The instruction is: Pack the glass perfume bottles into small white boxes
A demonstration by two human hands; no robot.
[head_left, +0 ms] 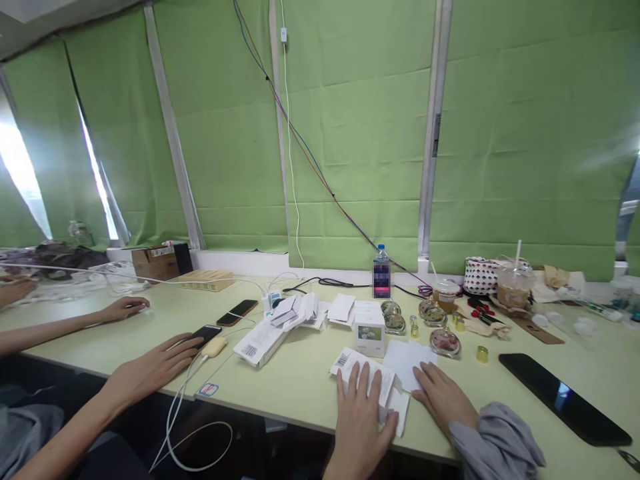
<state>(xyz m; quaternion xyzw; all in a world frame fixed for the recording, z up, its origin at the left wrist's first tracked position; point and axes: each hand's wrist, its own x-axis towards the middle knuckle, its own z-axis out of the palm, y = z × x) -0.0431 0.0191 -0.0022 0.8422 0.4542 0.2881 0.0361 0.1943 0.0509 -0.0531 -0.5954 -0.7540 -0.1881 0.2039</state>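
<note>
By the front edge of the bench [300, 393], a carton [345, 361] and a sheet [397, 360] are showing matt paper; the bench is giving a satin sheen. Over that edge, a sleeve [500, 440] is creasing in matt cloth. Farther right, a phone [560, 397] is gleaming glossily. Midway to the back edge, a flask [445, 341] is shining like glass; by that edge, a bottle [381, 275] is looking plastic.

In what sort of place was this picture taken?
Probably a shared workroom: white cartons are scattered on a long table, with another person's hand also resting there.
</note>
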